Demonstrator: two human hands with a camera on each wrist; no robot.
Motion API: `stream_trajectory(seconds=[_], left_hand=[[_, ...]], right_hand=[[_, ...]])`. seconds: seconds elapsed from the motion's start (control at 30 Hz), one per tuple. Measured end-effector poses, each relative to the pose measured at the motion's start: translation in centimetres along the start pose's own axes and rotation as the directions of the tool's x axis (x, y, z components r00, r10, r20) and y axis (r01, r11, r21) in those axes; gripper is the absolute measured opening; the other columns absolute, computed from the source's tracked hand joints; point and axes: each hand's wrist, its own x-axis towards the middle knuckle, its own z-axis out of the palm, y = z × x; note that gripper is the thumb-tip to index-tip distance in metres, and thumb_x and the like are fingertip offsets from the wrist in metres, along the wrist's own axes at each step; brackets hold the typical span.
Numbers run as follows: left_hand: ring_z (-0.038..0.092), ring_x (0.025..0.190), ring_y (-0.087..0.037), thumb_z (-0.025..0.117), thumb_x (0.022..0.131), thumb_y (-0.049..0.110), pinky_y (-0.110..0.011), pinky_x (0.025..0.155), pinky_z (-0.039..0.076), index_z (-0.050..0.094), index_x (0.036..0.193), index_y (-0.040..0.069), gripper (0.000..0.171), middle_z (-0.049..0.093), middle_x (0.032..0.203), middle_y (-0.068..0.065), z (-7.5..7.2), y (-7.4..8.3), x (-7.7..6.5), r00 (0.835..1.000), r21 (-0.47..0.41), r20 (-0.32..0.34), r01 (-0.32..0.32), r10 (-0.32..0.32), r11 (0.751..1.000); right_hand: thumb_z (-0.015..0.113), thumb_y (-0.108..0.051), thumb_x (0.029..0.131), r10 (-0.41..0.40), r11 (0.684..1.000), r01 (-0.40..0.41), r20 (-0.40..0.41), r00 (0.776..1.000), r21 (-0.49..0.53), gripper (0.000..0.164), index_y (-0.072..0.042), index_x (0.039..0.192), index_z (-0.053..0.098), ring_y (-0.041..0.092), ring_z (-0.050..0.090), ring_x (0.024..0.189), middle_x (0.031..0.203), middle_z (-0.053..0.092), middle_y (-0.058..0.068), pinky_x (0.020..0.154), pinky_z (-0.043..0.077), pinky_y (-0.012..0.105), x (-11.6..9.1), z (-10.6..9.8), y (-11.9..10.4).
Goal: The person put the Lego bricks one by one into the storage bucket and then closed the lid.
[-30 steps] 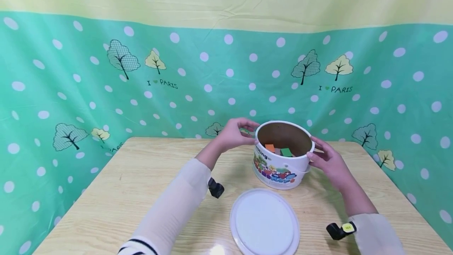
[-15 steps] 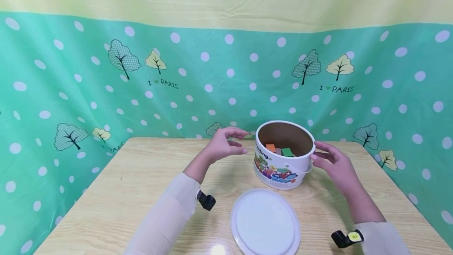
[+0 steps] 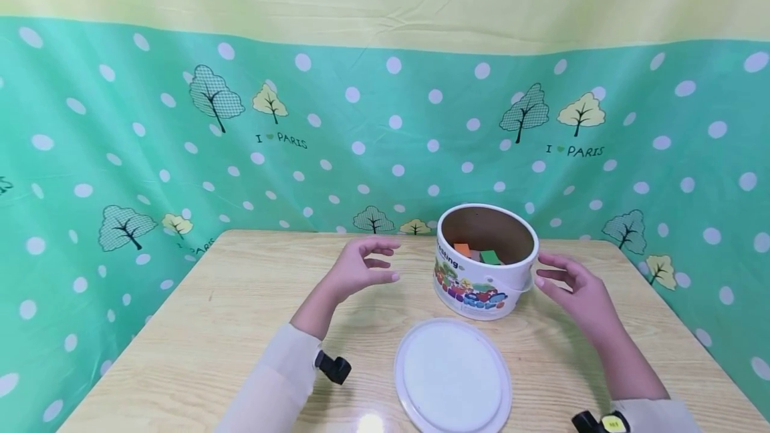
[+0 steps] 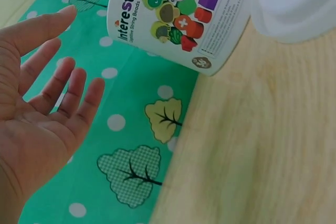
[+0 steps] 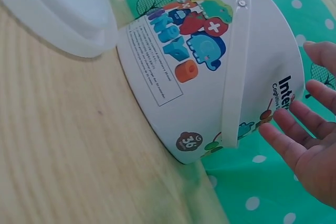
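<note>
A white toy bucket (image 3: 475, 286) with printed pictures stands upright on the table, its top uncovered. Inside, an orange block (image 3: 462, 250) and a green block (image 3: 490, 257) show; the rest of the contents is hidden by the wall. My left hand (image 3: 361, 266) is off to the left of the bucket, fingers relaxed and holding nothing. On the other side, my right hand (image 3: 577, 289) has its fingertips close by the bucket's wall, fingers loosely bent around no object. The right wrist view shows the bucket's white handle (image 5: 235, 77) hanging down along its side.
A round white lid (image 3: 453, 376) lies flat on the wooden table (image 3: 198, 326), in front of the bucket. Behind the table hangs a green and yellow curtain (image 3: 385, 105) with dots and trees.
Both hands have come away from the bucket's rim: the left one moved left and toward the body, the right one slightly right and down. Bucket and lid have stayed in place.
</note>
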Motion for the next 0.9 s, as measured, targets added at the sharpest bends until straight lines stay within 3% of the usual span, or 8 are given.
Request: stream_trajectory(seconds=[0.27,0.4,0.53,0.63,0.77,0.9], left_hand=[[0.052,0.116,-0.036,0.081,0.074,-0.004,-0.042,0.096,0.05,0.063,0.124,0.001,0.053,0.057,0.128,-0.014,-0.4,-1.2,-2.1,1.0,0.001,-0.023,-0.006,0.006,1.0],[0.051,0.116,-0.039,0.082,0.074,-0.001,-0.041,0.095,0.051,0.063,0.123,-0.001,0.052,0.059,0.124,-0.015,-0.5,-1.7,-3.0,0.999,-0.009,-0.041,0.004,-0.004,1.0],[0.05,0.116,-0.039,0.082,0.074,0.0,-0.04,0.095,0.051,0.063,0.123,0.001,0.053,0.059,0.121,-0.013,-0.7,-1.9,-4.0,0.997,-0.014,-0.06,0.053,-0.054,0.998],[0.048,0.118,-0.043,0.083,0.074,0.002,-0.037,0.094,0.052,0.063,0.123,0.003,0.053,0.058,0.12,-0.013,-0.8,-2.0,-4.7,0.993,-0.036,-0.057,0.103,-0.105,0.994],[0.048,0.12,-0.045,0.082,0.075,0.003,-0.036,0.089,0.054,0.064,0.124,0.003,0.052,0.056,0.123,-0.02,-0.5,-2.2,-5.6,0.983,-0.06,-0.045,0.176,-0.178,0.983],[0.052,0.118,-0.036,0.083,0.076,0.007,-0.037,0.088,0.054,0.064,0.124,0.004,0.052,0.057,0.126,-0.022,0.0,-2.4,-6.4,0.974,-0.023,-0.028,0.225,-0.226,0.974]], right_hand=[[0.066,-0.032,0.094,0.008,1.0,-0.008,0.026,1.0,0.004,0.058,-0.006,0.141,0.047,0.012,0.053,0.114,0.141,0.047,0.014,0.08,0.05,0.012,-0.9,-0.1,0.3],[0.069,-0.032,0.092,0.01,1.0,-0.009,0.064,0.998,-0.015,0.058,-0.007,0.14,0.049,0.01,0.055,0.112,0.139,0.049,0.014,0.079,0.051,0.015,-1.3,-0.1,0.4],[0.07,-0.033,0.091,0.033,0.999,-0.028,0.116,0.993,-0.046,0.059,-0.006,0.139,0.05,0.025,0.056,0.116,0.138,0.051,0.016,0.081,0.051,0.018,-1.7,0.1,0.3],[0.071,-0.034,0.09,0.067,0.996,-0.058,0.155,0.986,-0.062,0.06,-0.004,0.138,0.051,0.037,0.055,0.117,0.137,0.051,0.019,0.085,0.054,0.031,-2.0,0.5,0.3],[0.073,-0.032,0.088,0.108,0.993,-0.095,0.203,0.973,-0.072,0.059,-0.004,0.136,0.052,0.039,0.055,0.116,0.135,0.052,0.02,0.088,0.054,0.048,-2.5,0.9,0.4],[0.074,-0.025,0.088,0.135,0.99,-0.122,0.251,0.958,-0.066,0.056,-0.003,0.134,0.054,0.037,0.056,0.115,0.134,0.053,0.02,0.086,0.055,0.043,-2.9,1.4,0.6]])
